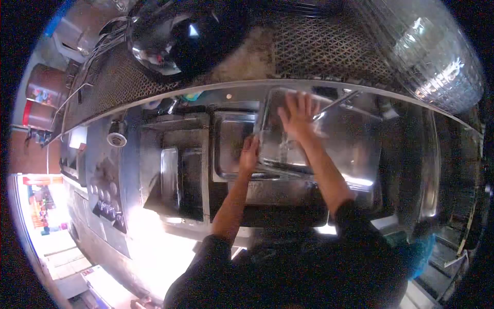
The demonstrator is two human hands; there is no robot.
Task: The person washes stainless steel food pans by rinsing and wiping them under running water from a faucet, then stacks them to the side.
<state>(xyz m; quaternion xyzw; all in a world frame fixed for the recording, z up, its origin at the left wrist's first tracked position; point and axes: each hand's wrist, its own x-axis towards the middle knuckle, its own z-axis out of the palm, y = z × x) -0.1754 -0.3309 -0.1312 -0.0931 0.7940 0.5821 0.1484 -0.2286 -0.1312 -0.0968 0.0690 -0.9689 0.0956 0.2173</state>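
Note:
A large shiny metal tray (pixel 339 147) lies tilted over the sink area in front of me. My left hand (pixel 250 153) is closed on its left edge. My right hand (pixel 300 116) is open, fingers spread, over the upper part of the tray; motion blurs it a little, and I cannot tell whether the palm touches the metal. To the left, partly behind my left hand, is a smaller rectangular metal pan (pixel 234 139) with a raised rim.
Above the sinks runs a perforated metal shelf (pixel 329 49), holding a big dark shiny bowl (pixel 180 38) and a stack of clear containers (pixel 432 62). A sink basin (pixel 190 177) lies left of the trays. A round metal strainer-like piece (pixel 117 138) sits farther left.

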